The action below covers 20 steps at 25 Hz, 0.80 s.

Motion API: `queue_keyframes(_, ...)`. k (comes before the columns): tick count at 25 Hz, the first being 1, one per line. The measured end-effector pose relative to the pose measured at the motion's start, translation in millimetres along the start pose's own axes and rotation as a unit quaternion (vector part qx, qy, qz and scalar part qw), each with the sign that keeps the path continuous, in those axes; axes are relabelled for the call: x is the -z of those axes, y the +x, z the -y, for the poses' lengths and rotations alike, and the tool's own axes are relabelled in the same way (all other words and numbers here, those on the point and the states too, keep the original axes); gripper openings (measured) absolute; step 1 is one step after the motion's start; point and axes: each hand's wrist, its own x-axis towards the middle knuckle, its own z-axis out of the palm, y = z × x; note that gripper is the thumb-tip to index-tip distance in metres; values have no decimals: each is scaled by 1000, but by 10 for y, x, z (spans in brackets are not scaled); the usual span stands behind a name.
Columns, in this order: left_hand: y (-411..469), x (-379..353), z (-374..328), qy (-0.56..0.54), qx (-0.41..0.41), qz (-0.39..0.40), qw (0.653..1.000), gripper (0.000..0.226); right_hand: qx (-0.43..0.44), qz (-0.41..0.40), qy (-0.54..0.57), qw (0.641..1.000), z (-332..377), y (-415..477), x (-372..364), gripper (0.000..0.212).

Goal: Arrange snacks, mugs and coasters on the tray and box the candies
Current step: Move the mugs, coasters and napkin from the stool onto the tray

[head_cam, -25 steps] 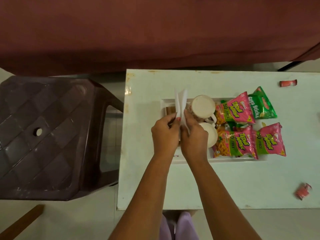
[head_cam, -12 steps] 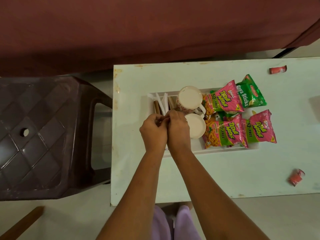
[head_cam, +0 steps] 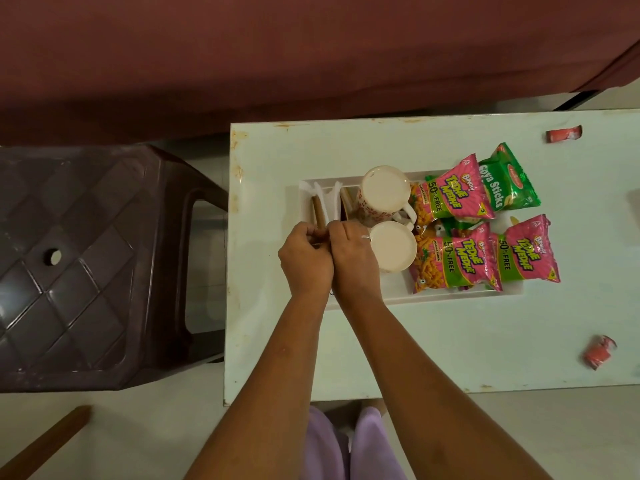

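Observation:
A white tray (head_cam: 450, 295) lies on the white table (head_cam: 433, 341). Two white mugs (head_cam: 382, 190) (head_cam: 393, 245) stand upside down in it. To their right lie three pink snack packets (head_cam: 453, 195) and a green one (head_cam: 507, 178). At the tray's left end, brown coasters (head_cam: 318, 213) stand on edge with thin white sheets (head_cam: 329, 199) among them. My left hand (head_cam: 304, 259) and right hand (head_cam: 351, 259) touch each other there, fingers pinched on the near ends of the white sheets. Two red candies (head_cam: 563, 133) (head_cam: 598, 351) lie loose on the table.
A dark brown plastic stool (head_cam: 86, 265) stands against the table's left side. Maroon cloth (head_cam: 311, 46) runs along the far edge. A wooden stick (head_cam: 41, 445) lies on the floor at lower left. No box is in view.
The white sheets, held upright above the tray a second ago, have been lowered among the coasters at the tray's left end. Both hands came down with them and stay pinched together.

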Motion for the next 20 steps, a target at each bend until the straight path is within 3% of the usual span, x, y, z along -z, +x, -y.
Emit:
queue_keyframes(8,20,11,156,15,-2,11,1000,11,-5,-14,11,1000,5,15,13,29)
queue_keyframes(12,12,25,229,-13,-3,2,1000,16,-22,-97,83,992,10,28,188,30)
queue_keyframes(16,39,-20,260,12,18,-3,1000,36,-74,-202,149,965,-234,-25,493,20)
queue_keyframes(20,-9,-197,241,88,78,33,993,64,-162,-247,154,943,-689,-87,737,19)
